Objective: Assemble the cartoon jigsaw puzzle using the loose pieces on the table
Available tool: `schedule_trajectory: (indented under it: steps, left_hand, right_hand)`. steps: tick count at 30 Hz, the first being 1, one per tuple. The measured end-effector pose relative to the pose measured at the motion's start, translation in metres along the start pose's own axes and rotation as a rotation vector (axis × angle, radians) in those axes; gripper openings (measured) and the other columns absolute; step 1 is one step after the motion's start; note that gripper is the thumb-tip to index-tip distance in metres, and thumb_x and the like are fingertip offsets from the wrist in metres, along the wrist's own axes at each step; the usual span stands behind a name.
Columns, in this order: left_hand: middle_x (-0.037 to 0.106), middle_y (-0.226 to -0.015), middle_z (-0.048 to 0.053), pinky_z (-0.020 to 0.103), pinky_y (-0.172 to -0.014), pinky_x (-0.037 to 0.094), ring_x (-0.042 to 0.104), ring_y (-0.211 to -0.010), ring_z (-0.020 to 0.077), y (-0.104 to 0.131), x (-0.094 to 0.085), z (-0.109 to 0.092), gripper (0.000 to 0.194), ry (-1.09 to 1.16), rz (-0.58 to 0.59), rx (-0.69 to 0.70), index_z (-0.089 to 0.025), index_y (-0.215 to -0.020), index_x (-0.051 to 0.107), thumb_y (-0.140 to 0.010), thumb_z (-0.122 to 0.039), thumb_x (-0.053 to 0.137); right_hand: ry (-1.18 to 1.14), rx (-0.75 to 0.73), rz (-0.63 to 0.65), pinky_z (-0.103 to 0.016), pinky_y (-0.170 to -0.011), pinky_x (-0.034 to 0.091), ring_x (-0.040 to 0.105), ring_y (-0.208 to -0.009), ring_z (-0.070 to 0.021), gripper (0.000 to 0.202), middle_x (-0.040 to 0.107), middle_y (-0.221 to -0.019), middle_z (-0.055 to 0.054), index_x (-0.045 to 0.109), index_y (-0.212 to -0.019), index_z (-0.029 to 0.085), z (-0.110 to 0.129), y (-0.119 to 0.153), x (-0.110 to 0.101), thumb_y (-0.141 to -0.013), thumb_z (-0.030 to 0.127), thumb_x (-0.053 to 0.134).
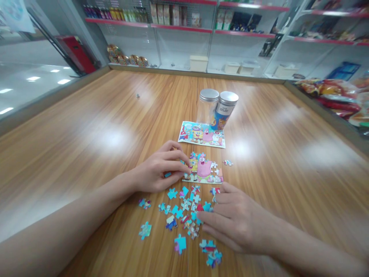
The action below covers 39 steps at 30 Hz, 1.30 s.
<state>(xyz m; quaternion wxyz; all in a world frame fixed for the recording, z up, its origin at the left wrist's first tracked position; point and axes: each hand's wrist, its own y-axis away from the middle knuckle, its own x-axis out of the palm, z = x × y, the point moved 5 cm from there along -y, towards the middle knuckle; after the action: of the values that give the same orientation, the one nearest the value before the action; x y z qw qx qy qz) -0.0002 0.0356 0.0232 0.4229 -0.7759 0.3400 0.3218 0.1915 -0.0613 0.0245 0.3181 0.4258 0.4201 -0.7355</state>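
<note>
A partly joined jigsaw puzzle [204,169] with a pink starfish and a yellow sponge character lies flat on the table. My left hand [161,167] rests at its left edge, fingers apart and fingertips touching it. Below the puzzle, loose jigsaw pieces [180,243] are scattered, many of them light blue. My right hand [239,219] is low over the right side of these pieces, fingers stretched and apart, fingertips by a blue piece [196,218]. Its palm side is hidden. One joined bit of puzzle [228,162] lies to the right of the main part.
Behind the puzzle lies a printed reference picture [201,140]. A clear jar [206,107] and a labelled can [226,109] with silver lids stand at its back edge. Snack bags [331,96] are at the right, beyond the raised table edge. Shelves [184,29] line the back.
</note>
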Motion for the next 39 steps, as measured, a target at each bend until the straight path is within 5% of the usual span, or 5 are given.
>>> schedule_trajectory:
  steps: [8, 19, 26, 32, 39]
  left_hand:
    - [0.069, -0.115, 0.008, 0.045, -0.102, 0.046, 0.055, -0.109, 0.0244, 0.002, 0.002, 0.001, 0.029, 0.000, 0.028, -0.004, -0.023, -0.114, 0.072, -0.089, -0.010, 0.062]
    - [0.068, -0.116, 0.009, 0.047, -0.103, 0.046, 0.056, -0.113, 0.0256, 0.004, 0.004, 0.005, 0.031, 0.000, 0.019, -0.015, -0.023, -0.114, 0.072, -0.088, -0.008, 0.061]
    - [0.067, -0.115, 0.009, 0.046, -0.102, 0.047, 0.054, -0.112, 0.0246, 0.003, 0.003, 0.003, 0.032, -0.006, 0.019, -0.027, -0.023, -0.113, 0.072, -0.088, -0.007, 0.060]
    - [0.067, -0.116, 0.008, 0.046, -0.102, 0.046, 0.054, -0.113, 0.0246, 0.002, 0.002, 0.002, 0.032, 0.006, 0.010, -0.007, -0.023, -0.113, 0.071, -0.088, -0.006, 0.060]
    - [0.067, -0.116, 0.008, 0.046, -0.103, 0.045, 0.054, -0.112, 0.0241, 0.003, 0.003, 0.002, 0.032, 0.014, 0.022, 0.000, -0.022, -0.113, 0.071, -0.088, -0.006, 0.060]
  right_hand:
    - [0.027, 0.033, -0.045, -0.034, -0.071, 0.033, 0.047, -0.056, -0.0143, 0.017, 0.064, -0.062, 0.002, 0.066, -0.091, 0.019, -0.002, 0.006, 0.005, -0.100, 0.029, 0.056]
    - [-0.072, 0.055, 0.014, -0.036, -0.078, 0.039, 0.053, -0.064, -0.0165, 0.018, 0.063, -0.068, -0.001, 0.060, -0.090, 0.019, -0.010, 0.009, 0.006, -0.082, 0.008, 0.049]
    - [-0.084, 0.134, -0.050, -0.034, -0.066, 0.034, 0.048, -0.054, -0.0152, 0.005, 0.060, -0.060, 0.001, 0.059, -0.083, 0.019, -0.011, 0.009, -0.002, -0.085, 0.021, 0.056]
    - [-0.083, 0.155, -0.028, -0.035, -0.070, 0.039, 0.053, -0.057, -0.0169, 0.024, 0.063, -0.063, 0.000, 0.060, -0.085, 0.018, -0.011, 0.010, 0.002, -0.090, 0.041, 0.064]
    - [-0.061, 0.175, 0.026, -0.036, -0.071, 0.041, 0.055, -0.059, -0.0176, 0.023, 0.065, -0.066, -0.001, 0.059, -0.086, 0.018, -0.009, 0.011, 0.004, -0.091, 0.040, 0.064]
